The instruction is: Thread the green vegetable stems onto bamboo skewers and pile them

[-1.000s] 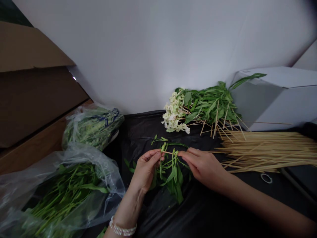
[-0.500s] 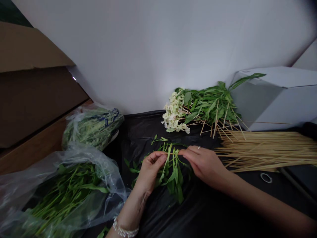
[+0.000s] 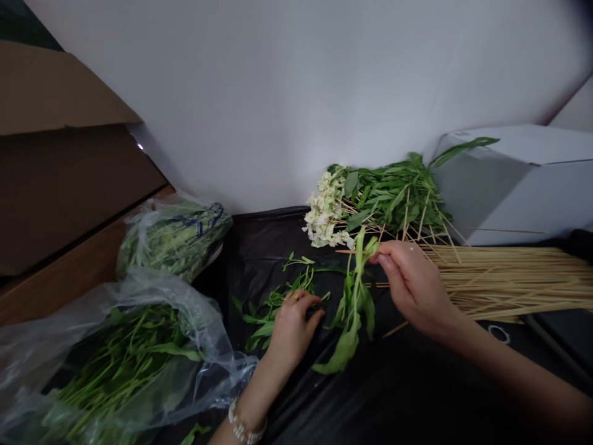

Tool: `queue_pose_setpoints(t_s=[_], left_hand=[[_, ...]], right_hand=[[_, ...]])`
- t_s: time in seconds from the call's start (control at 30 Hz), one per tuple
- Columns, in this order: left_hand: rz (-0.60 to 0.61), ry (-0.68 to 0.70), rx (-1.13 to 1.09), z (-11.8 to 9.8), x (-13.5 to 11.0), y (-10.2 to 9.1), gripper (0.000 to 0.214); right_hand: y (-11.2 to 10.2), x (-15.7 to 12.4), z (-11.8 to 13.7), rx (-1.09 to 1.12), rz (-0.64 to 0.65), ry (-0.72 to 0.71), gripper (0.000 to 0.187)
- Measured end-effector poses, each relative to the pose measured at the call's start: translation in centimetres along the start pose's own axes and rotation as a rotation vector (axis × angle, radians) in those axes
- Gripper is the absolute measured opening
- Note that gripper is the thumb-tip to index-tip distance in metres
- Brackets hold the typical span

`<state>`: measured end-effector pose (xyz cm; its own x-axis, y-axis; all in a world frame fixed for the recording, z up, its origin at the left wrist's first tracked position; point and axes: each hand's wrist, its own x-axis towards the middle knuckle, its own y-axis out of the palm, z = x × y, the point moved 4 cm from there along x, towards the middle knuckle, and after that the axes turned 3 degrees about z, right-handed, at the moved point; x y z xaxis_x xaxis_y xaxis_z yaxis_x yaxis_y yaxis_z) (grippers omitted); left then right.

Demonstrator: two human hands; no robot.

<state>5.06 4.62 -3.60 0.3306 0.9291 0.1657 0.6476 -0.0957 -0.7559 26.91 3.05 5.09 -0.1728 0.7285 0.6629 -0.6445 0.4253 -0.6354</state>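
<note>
My right hand pinches a thin wooden skewer threaded with leafy green stems that hang down from it above the black sheet. My left hand rests lower on a loose heap of green stems, fingers curled on them. Behind lies a pile of finished skewers with green leaves and pale white-green flowers. A bundle of bare skewers lies to the right of my right hand.
Two clear plastic bags of greens lie at the left on a wooden ledge and the black sheet. A brown cardboard box stands far left, a white box at the right. A small ring lies nearby.
My right hand lifted the threaded skewer up and to the right, toward the finished pile. My left hand let go of it and dropped onto the loose stems.
</note>
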Motion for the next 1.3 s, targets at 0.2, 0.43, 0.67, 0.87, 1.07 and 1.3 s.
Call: queue_pose_setpoints(t_s=[0.2, 0.43, 0.67, 0.87, 1.07, 1.3], left_hand=[[0.105, -0.027, 0.225, 0.4, -0.2, -0.4, 0.014], [0.021, 0.016, 0.195, 0.2, 0.0, -0.8, 0.014], [-0.311, -0.155, -0.574, 0.6, 0.2, -4.4, 0.009], [-0.27, -0.356, -1.221, 0.9, 0.2, -4.0, 0.033], [-0.226, -0.386, -1.356, 0.3, 0.3, -3.7, 0.032], [-0.207, -0.366, -1.317, 0.5, 0.2, -3.5, 0.031]], right_hand=[[-0.1, -0.1, 0.1, 0.035, 0.004, 0.002, 0.018], [-0.1, -0.3, 0.8, 0.083, 0.008, -0.026, 0.018], [1.5, -0.8, 1.3, 0.066, 0.15, -0.143, 0.026], [3.1, -1.7, 1.7, -0.075, 0.258, -0.181, 0.03], [3.9, -2.1, 2.0, -0.181, 0.273, -0.229, 0.032], [4.1, -2.3, 1.9, -0.206, 0.249, -0.244, 0.032]])
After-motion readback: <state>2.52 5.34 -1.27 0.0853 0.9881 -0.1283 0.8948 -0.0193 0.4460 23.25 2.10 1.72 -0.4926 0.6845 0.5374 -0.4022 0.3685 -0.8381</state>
